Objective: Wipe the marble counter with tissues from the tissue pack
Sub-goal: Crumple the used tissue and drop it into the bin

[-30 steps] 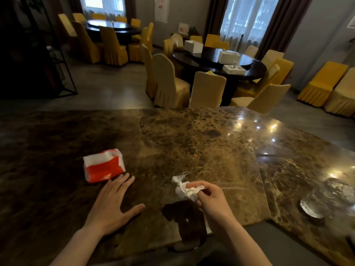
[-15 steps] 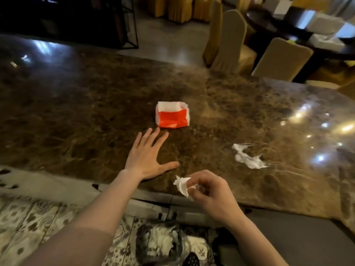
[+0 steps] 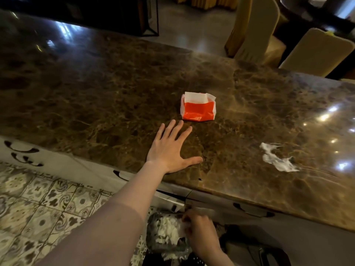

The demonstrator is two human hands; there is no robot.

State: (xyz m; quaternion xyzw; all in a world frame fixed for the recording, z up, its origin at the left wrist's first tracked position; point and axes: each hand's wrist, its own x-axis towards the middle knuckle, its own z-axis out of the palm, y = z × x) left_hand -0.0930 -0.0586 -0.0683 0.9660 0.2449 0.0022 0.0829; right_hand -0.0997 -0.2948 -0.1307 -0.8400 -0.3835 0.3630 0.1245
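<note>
Left hand (image 3: 169, 150) flat, spread on counter (image 3: 96, 96); right hand (image 3: 199, 231) (blurred) below edge, grip unclear.

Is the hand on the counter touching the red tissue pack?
No, the left hand lies flat on the marble counter, short of the tissue pack.

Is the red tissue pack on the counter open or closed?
Open. The tissue pack has its far end torn open, with white tissue standing up above the red wrapper. It rests on the marble counter.
</note>
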